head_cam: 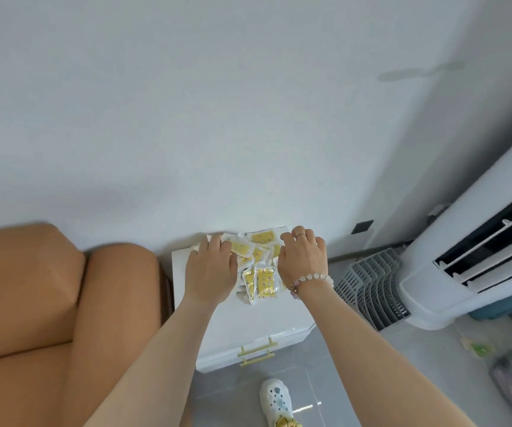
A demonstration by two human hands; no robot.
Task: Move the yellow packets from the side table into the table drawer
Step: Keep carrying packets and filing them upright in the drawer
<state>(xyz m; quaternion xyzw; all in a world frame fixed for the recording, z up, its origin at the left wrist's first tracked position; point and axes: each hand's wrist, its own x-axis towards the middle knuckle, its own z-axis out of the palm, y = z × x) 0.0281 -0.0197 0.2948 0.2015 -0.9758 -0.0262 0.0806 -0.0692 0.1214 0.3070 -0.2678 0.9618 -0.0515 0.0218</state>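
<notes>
I can make out small red marks printed on the pile of glossy yellow-and-white plastic packets, but no lettering I can read at this resolution. The pile sits on top of the low white side table, towards its back edge by the wall, spilling forward between both hands. My left hand lies palm down on the left edge of the pile, fingers curled loosely over the packets; I cannot tell whether it actually grips any. My right hand is palm down on the right edge, fingers bent and slightly spread over the packets, a thin ring on one finger and a bracelet of pale round beads at the wrist; its grip is likewise unclear. Both forearms reach forward, bare. The table's closed drawer fronts carry slim pale-yellow bar handles. A smooth tan leather-look sofa stands just left of the table.
</notes>
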